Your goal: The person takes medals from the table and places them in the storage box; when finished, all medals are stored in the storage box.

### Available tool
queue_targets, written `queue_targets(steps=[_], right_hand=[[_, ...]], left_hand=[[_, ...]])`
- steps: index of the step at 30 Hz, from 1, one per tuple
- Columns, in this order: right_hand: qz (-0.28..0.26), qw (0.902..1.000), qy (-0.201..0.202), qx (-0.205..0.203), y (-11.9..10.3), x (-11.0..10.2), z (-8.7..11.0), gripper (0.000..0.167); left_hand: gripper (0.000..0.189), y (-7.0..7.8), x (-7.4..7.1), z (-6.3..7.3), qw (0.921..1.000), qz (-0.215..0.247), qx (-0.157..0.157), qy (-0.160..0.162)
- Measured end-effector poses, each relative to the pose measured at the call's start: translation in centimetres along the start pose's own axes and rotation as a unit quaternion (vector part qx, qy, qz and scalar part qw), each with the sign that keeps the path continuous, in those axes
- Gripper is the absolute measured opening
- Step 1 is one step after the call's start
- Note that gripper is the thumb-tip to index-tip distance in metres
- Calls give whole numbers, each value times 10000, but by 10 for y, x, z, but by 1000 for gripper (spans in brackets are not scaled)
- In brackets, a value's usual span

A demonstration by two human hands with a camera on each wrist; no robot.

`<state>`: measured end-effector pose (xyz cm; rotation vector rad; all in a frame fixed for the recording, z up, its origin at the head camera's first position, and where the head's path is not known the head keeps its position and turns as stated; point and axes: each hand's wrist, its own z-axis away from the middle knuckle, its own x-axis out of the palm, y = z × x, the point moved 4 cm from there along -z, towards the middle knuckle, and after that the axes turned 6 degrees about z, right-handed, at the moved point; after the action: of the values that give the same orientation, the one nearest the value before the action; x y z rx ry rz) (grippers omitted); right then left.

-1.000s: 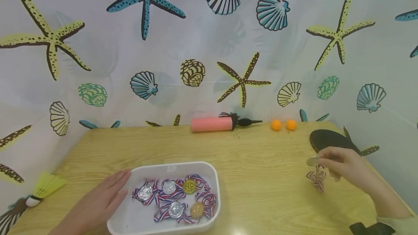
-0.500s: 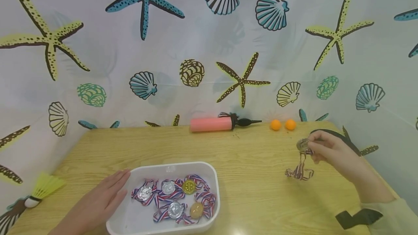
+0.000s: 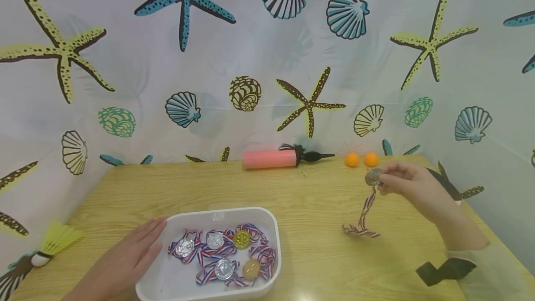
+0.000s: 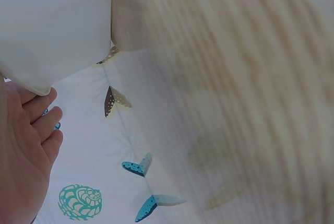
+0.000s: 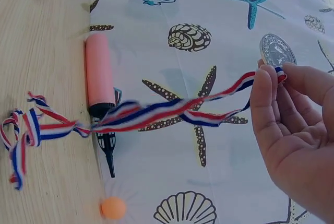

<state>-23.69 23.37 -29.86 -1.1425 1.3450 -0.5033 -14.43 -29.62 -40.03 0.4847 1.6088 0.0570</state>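
Note:
Between thumb and fingertips my right hand (image 3: 411,187) pinches a silver medal (image 5: 277,50), held up over the right side of the table. Its red, white and blue ribbon (image 5: 156,114) dangles from the hand, the lower end bunched. My left hand (image 3: 125,257) rests against the left rim of a white tub (image 3: 279,240), fingers straight. Several medals lie in the tub with crumpled ribbons: silver medals (image 3: 225,269) and gold ones, such as the gold medal (image 3: 241,239). In the left wrist view the fingertips touch the tub's outer wall (image 4: 57,31).
A pink hand pump (image 3: 270,159) with a black nozzle lies at the table's back edge. Two orange balls (image 3: 352,160) sit right of it. A black flat object (image 3: 445,184) is partly behind my right hand. A yellow shuttlecock (image 3: 58,240) lies at the left edge.
My right hand has moved left and upward with the silver medal, and the ribbon has unfolded to hang longer. My left hand and the tub stay in place.

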Motion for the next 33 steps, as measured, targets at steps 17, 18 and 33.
queue_targets(steps=[17, 18, 33], right_hand=[[-746, 9967, 113, -286, -50, 25, -21, 10], [-858, 9957, 102, -327, -53, 27, -22, 8], [-2041, 9734, -196, -1026, -104, 48, -35, 7]], left_hand=[[56, 0, -2, 0, 9998, -39, -110, -137], [55, 0, -2, 0, 9999, -47, -102, -127], [55, 1, -1, 0, 9999, -73, -42, -56]])
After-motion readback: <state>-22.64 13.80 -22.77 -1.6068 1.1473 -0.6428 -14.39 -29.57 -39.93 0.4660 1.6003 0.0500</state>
